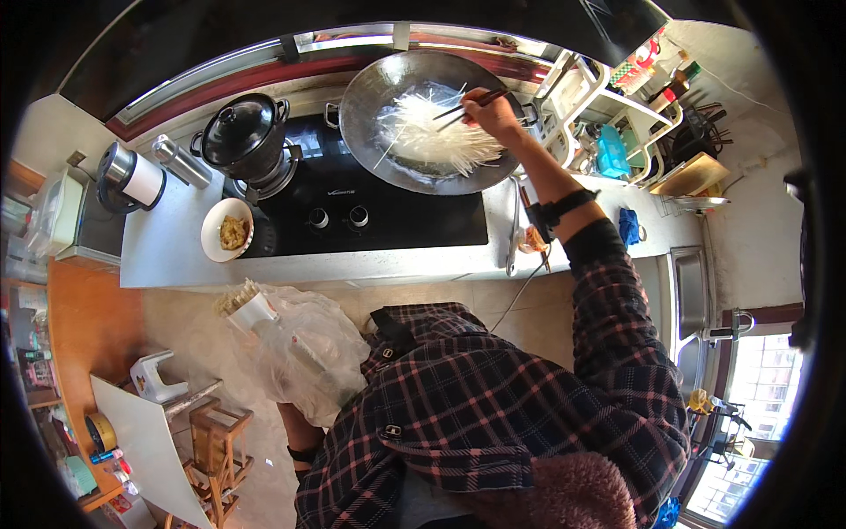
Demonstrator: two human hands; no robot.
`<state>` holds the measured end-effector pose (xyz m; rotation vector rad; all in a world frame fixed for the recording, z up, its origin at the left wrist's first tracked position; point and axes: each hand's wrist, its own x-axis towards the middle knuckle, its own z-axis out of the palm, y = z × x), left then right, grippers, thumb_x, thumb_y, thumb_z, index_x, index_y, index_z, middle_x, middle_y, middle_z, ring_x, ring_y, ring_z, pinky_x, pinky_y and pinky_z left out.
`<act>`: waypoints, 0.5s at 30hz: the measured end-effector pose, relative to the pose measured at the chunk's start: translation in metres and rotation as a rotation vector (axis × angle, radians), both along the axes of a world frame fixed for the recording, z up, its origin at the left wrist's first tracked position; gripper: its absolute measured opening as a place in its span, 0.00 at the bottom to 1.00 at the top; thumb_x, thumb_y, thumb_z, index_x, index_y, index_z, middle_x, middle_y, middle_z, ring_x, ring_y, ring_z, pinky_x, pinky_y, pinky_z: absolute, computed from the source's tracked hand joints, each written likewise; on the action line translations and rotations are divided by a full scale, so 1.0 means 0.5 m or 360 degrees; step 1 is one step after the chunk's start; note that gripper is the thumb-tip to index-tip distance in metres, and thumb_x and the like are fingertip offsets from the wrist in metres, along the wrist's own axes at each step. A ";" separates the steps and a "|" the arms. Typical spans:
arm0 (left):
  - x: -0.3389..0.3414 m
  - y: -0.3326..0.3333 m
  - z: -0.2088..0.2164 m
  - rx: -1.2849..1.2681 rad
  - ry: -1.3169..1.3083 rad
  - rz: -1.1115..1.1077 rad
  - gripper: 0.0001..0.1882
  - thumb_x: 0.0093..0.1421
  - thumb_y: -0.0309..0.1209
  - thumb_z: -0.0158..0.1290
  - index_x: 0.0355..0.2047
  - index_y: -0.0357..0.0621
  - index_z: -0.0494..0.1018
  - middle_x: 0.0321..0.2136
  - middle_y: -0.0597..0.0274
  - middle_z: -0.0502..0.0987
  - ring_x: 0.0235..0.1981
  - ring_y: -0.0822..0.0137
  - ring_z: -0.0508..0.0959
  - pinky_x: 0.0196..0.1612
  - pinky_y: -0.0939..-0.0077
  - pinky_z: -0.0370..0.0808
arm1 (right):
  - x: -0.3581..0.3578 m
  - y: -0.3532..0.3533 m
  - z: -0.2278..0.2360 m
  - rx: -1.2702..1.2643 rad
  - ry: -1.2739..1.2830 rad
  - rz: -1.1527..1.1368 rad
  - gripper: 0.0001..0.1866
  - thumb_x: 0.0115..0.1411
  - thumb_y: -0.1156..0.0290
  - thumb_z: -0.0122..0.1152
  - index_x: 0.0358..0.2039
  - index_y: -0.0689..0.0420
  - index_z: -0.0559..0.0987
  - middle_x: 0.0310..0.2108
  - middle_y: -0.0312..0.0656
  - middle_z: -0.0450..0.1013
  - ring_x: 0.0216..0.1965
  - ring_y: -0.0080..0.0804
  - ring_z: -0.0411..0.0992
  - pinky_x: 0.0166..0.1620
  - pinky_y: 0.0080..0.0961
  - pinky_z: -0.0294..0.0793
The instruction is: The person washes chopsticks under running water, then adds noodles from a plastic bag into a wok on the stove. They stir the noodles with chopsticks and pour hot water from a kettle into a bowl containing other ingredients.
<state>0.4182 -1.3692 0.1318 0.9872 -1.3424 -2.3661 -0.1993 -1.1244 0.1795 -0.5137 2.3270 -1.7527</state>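
My right hand (490,115) is closed round a pair of dark chopsticks (451,116) over the wok (370,84). Their tips reach into a tangle of thin white noodles (432,134) spread across the wok's middle, some strands sticking up. From the lower left, my left forearm (302,432) runs up behind a clear plastic bag (308,353), held up in front of the counter. A bundle of dry noodles (236,298) with a white paper band (254,310) pokes from its top. The bag hides my left fingers.
Left of the wok, a lidded black pot (238,132) stands on the black gas stove (397,220). A white bowl of brownish food (227,231) sits at the counter's edge. A metal utensil (514,231) lies right of the stove. Wooden stools (216,450) stand at lower left.
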 end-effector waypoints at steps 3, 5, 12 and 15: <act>-0.013 -0.007 -0.005 0.0014 0.0004 -0.0006 0.35 0.63 0.53 0.41 0.62 0.44 0.52 0.59 0.59 0.60 0.57 0.57 0.63 0.59 0.63 0.60 | 0.000 0.065 0.035 0.0415 0.0450 -0.0157 0.05 0.56 0.72 0.55 0.31 0.59 0.77 0.20 0.37 0.74 0.22 0.25 0.75 0.28 0.23 0.74; -0.022 -0.011 -0.006 0.0014 0.0005 -0.0023 0.35 0.63 0.53 0.41 0.62 0.44 0.52 0.59 0.59 0.60 0.57 0.58 0.63 0.59 0.63 0.60 | 0.007 0.072 0.025 0.0686 0.0617 -0.0217 0.08 0.57 0.68 0.54 0.29 0.59 0.76 0.18 0.39 0.73 0.21 0.28 0.74 0.28 0.25 0.73; -0.034 -0.010 0.000 0.0014 0.0008 -0.0035 0.35 0.63 0.53 0.42 0.62 0.43 0.52 0.59 0.59 0.60 0.57 0.58 0.62 0.59 0.63 0.59 | 0.055 -0.024 -0.052 0.0153 0.0037 -0.0081 0.10 0.59 0.69 0.53 0.31 0.62 0.79 0.22 0.42 0.76 0.22 0.28 0.76 0.27 0.24 0.75; -0.034 -0.007 0.003 0.0015 0.0006 -0.0022 0.35 0.63 0.53 0.42 0.62 0.43 0.52 0.59 0.59 0.60 0.57 0.58 0.62 0.59 0.63 0.59 | 0.067 -0.074 -0.053 -0.0010 -0.0298 -0.0083 0.10 0.61 0.72 0.52 0.34 0.64 0.79 0.27 0.44 0.76 0.25 0.31 0.77 0.28 0.22 0.79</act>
